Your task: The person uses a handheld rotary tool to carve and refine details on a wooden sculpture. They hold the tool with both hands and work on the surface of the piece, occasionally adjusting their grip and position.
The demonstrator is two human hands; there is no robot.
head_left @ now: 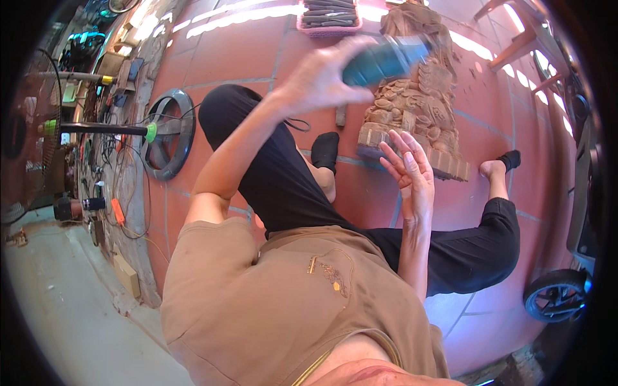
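My left hand [320, 76] is raised above the far end of my bent knee, its thumb and fingers around one end of a teal cylindrical object [380, 62] with a ridged body. Motion blurs this object, so its exact kind is unclear. It hovers in front of a carved brown wooden sculpture [421, 106], which lies on the floor between my legs and has dense relief and a flat stepped base. Near that base, my right hand [414, 172] is held up with fingers spread and nothing in it.
A pink basket [329, 29] of dark slim tools stands at the far side. A short bar [340, 115] lies beside my left foot. To the left are a fan's round base [168, 134], cords and clutter. A wooden chair [524, 42] and a black wheel [557, 295] stand right.
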